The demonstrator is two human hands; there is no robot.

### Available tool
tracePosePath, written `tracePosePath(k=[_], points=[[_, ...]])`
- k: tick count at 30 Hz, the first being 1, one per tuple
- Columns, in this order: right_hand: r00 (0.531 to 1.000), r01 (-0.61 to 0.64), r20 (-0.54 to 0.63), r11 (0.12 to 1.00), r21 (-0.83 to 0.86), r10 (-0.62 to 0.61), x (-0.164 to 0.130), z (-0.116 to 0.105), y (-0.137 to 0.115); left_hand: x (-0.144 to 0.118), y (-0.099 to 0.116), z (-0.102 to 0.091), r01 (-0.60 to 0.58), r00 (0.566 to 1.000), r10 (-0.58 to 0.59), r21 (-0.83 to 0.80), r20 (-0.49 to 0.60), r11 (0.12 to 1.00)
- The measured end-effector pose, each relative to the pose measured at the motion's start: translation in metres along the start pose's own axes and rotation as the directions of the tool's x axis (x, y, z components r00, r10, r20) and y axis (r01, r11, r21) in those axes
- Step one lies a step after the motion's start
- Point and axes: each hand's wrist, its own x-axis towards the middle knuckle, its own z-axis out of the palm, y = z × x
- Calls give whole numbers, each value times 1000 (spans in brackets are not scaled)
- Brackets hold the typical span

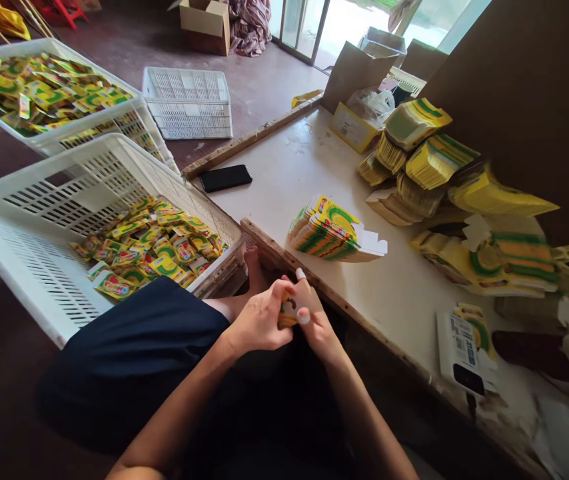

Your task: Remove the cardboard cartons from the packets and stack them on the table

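Observation:
My left hand (259,319) is closed around a small yellow carton (288,312) just above my lap. From the other side, my right hand (316,321) grips the same carton; white coverings show on two of its fingertips. Fingers hide much of the carton. Beyond my hands, on the table (284,190), stands a row of flat yellow-and-green cartons (332,230) with white flaps at one end. To the left of my hands, a white plastic crate (49,247) holds a heap of small yellow-green cartons (159,247).
A fuller crate (139,110) is behind the near one, with another white crate (189,110) on the floor. A black phone (226,178) lies by the table's raised wooden edge. Bundled cartons (414,160) pile up at right, near a white device (459,347) with a cable.

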Motion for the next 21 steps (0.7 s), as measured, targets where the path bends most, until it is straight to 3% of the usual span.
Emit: tracePosePath(k=[4,9,17,21], points=[[988,151,68,971,-188,-140,-3,-2,0,1,-7,4,4,997,-8,-51,-82,999],[967,182,-123,940,-288,-224,-1,-11,5,1,-8,-2,85,980,-52,170,-193,982],[961,265,177,891,-369,-213,0,-43,-7,0,3,-29,49,987,-22,167,-157,985],[956,276,205,889,-366,-212,2,-47,-9,0,3,-28,17,986,12,176,-166,984]])
